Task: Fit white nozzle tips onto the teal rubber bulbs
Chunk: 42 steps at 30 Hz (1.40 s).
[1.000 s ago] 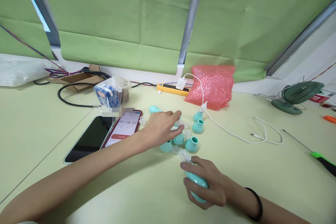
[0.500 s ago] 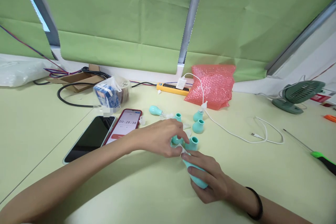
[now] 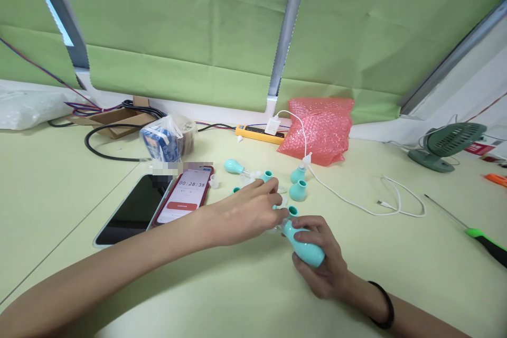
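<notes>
My right hand [image 3: 322,259] is wrapped round a teal rubber bulb [image 3: 304,245], holding it just above the table with its neck pointing left. My left hand [image 3: 247,214] reaches across, fingertips pinched at that neck on a small clear tip that I can barely see. Behind my hands lie several more teal bulbs [image 3: 298,190] and small clear tips, some hidden by my left hand. One teal bulb with its tip fitted [image 3: 234,167] lies further back.
Two phones [image 3: 184,195] lie at left, one showing a timer. A bagged blue packet [image 3: 164,142], a pink bubble-wrap bag [image 3: 319,129], a yellow power strip [image 3: 259,134], a white cable [image 3: 380,203], a green fan [image 3: 446,145] and a green-handled screwdriver [image 3: 481,237] lie around.
My left hand drew back from the pile of bulbs to the neck of the bulb in my right hand. My right hand lifted and turned that bulb.
</notes>
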Motion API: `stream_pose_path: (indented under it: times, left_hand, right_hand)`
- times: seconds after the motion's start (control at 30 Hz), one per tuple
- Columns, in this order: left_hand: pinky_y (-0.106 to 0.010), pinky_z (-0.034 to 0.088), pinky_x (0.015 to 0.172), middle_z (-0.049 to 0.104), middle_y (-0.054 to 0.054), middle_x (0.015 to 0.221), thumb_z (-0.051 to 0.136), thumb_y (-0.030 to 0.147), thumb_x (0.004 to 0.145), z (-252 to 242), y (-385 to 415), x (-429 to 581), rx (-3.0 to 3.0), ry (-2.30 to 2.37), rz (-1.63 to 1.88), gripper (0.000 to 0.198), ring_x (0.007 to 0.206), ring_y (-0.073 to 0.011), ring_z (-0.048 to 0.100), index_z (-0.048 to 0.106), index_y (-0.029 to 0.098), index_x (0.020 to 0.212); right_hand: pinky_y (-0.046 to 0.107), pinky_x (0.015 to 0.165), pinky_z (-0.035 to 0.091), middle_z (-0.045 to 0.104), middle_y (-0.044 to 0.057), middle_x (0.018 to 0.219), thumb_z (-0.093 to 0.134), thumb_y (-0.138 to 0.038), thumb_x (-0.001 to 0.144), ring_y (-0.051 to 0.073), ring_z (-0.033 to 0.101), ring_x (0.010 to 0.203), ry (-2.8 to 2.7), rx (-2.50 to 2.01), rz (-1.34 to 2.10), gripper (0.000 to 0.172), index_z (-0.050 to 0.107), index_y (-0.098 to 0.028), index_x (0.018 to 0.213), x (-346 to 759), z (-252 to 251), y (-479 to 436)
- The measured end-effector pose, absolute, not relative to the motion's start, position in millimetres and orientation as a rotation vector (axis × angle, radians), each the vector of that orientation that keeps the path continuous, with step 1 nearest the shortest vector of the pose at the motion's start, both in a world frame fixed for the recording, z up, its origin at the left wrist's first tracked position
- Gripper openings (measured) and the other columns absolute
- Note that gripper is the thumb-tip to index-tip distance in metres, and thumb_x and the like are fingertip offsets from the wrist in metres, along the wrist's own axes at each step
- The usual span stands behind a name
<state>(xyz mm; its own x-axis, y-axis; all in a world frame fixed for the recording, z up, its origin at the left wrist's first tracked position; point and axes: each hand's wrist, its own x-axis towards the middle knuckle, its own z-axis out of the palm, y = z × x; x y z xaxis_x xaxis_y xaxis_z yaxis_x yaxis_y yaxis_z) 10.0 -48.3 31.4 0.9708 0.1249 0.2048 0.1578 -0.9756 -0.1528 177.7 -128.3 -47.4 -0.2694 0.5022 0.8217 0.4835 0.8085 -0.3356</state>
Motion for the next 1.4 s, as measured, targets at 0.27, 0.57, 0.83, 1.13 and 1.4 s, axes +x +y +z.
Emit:
stream_pose_path:
  times: [0.27, 0.57, 0.83, 1.13, 1.4]
  left_hand:
    - [-0.026, 0.038, 0.064, 0.053, -0.01, 0.079, 0.044, -0.002, 0.076, 33, -52, 12, -2.929, -0.168, -0.307, 0.02, 0.083, -0.0199, 0.041, 0.059, 0.01, 0.076]
    - [-0.026, 0.037, 0.068, 0.057, -0.004, 0.068, 0.045, 0.011, 0.081, 34, -43, 10, -3.166, -0.155, -0.33, 0.018, 0.077, -0.017, 0.045, 0.058, 0.015, 0.069]
    - [-0.026, 0.036, 0.065, 0.053, -0.005, 0.068, 0.047, -0.001, 0.072, 35, -50, 9, -2.997, -0.157, -0.164, 0.021, 0.075, -0.0169, 0.045, 0.053, 0.014, 0.059]
    - [-0.028, 0.036, 0.067, 0.049, -0.004, 0.065, 0.049, -0.003, 0.064, 36, -62, 6, -2.836, -0.065, -0.165, 0.017, 0.073, -0.0188, 0.041, 0.049, 0.014, 0.061]
    - [-0.028, 0.036, 0.068, 0.048, -0.004, 0.066, 0.049, -0.001, 0.064, 35, -64, 7, -2.812, -0.055, -0.148, 0.014, 0.072, -0.019, 0.041, 0.052, 0.012, 0.062]
  right_hand:
    - [0.041, 0.066, 0.047, 0.044, 0.011, 0.092, 0.041, 0.001, 0.064, 0.023, 0.047, 0.087, -1.901, -0.732, 0.051, 0.042, 0.042, -0.017, 0.102, 178, -48, -127]
    - [0.038, 0.065, 0.048, 0.043, 0.011, 0.093, 0.039, 0.0, 0.061, 0.023, 0.049, 0.087, -2.016, -0.726, 0.016, 0.046, 0.04, -0.018, 0.103, 181, -55, -129]
    - [0.035, 0.067, 0.048, 0.04, 0.012, 0.097, 0.038, 0.002, 0.057, 0.022, 0.048, 0.089, -2.144, -0.688, -0.038, 0.046, 0.042, -0.014, 0.1, 184, -58, -129]
    - [0.034, 0.068, 0.048, 0.036, 0.011, 0.095, 0.037, 0.001, 0.053, 0.023, 0.047, 0.091, -2.152, -0.59, -0.124, 0.046, 0.044, -0.012, 0.096, 182, -61, -129]
    - [0.036, 0.067, 0.048, 0.035, 0.013, 0.096, 0.037, 0.0, 0.052, 0.024, 0.045, 0.09, -2.091, -0.527, -0.103, 0.05, 0.045, -0.01, 0.1, 182, -66, -128]
